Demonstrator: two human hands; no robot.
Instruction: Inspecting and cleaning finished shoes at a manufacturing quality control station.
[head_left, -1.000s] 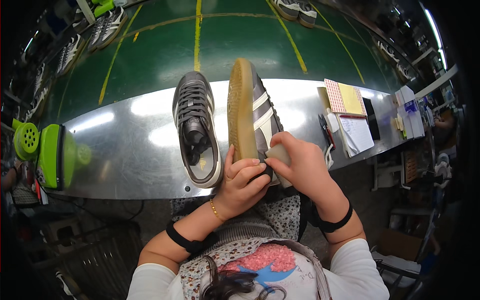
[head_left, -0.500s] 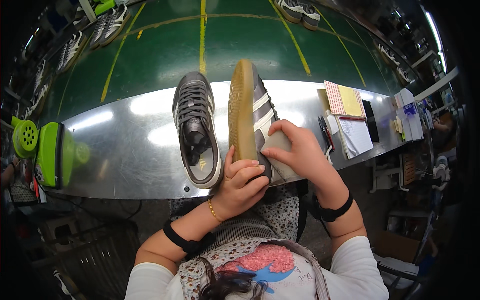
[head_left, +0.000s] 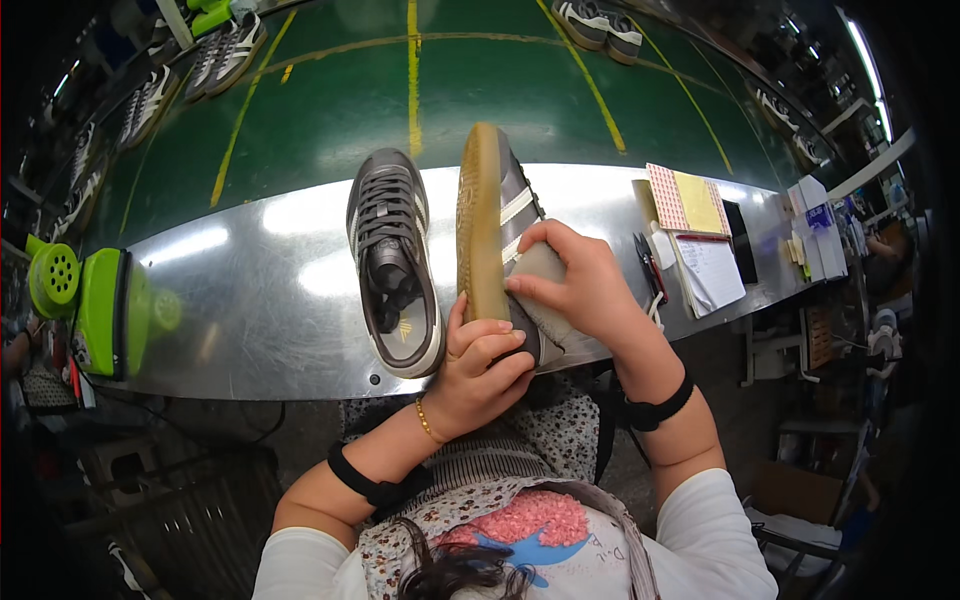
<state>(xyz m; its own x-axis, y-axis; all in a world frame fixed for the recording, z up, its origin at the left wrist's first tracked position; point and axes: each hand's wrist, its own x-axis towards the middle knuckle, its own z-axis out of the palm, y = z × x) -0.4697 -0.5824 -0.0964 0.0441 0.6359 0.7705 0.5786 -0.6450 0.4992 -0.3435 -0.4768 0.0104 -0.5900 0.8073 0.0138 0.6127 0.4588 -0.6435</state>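
Note:
A dark grey sneaker (head_left: 483,215) with white stripes and a tan gum sole lies tipped on its side, the sole facing left. My left hand (head_left: 482,372) is closed around its heel end. In my right hand (head_left: 588,285), a greyish-beige cloth (head_left: 541,268) is pinched between thumb and fingers and pressed to the sneaker's side, close to the sole edge and stripes. The cloth covers part of the upper. To the left, a matching dark grey sneaker (head_left: 388,225) stands upright with its laces facing up and its toe pointing away.
The metal bench (head_left: 250,330) carries a green device (head_left: 100,310) at left. On the right are dark-handled scissors (head_left: 650,268), a notebook (head_left: 712,272) and a white box (head_left: 822,230). Beyond runs a green belt (head_left: 330,90) with yellow lines and several more sneakers (head_left: 228,55).
My right hand and the cloth have moved slightly left and away from me along the sneaker's side, nearer the sole edge. My left hand keeps its hold on the heel.

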